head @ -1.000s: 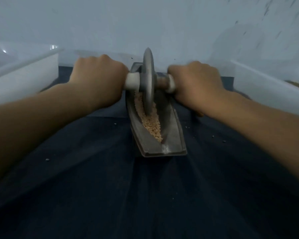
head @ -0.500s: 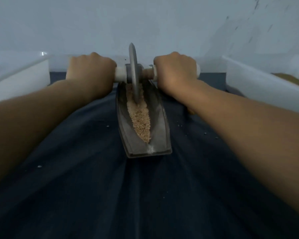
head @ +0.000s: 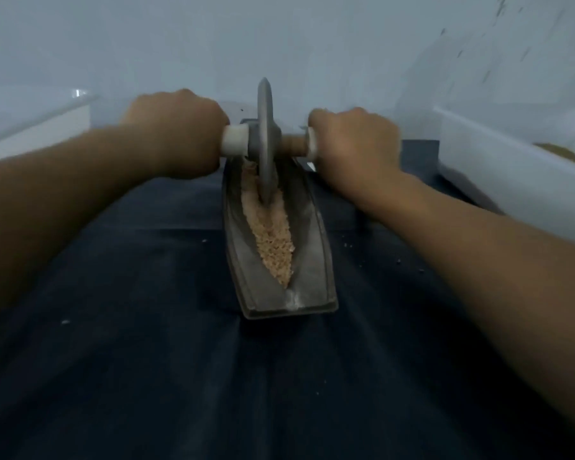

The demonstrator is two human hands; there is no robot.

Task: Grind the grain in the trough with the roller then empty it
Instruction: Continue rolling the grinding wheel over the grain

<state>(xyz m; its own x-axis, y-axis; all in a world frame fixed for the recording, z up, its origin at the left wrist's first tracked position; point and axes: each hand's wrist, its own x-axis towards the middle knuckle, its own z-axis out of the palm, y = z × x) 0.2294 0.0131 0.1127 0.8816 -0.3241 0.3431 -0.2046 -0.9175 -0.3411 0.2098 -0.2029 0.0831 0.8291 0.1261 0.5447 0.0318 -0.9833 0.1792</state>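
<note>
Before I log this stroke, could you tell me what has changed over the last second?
The roller rolled along the trough away from the person, through the grain. The left hand and right hand kept gripping its handles. The trough stayed on the dark cloth.

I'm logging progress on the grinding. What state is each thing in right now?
roller: upright on its edge, rim down in the grain, far half of the trough.
trough: flat on the dark cloth, not emptied.
grain: coarse, heaped along the groove.
left hand: grips the roller's left handle.
right hand: grips the right handle.
white bin: holds something tan.
</note>
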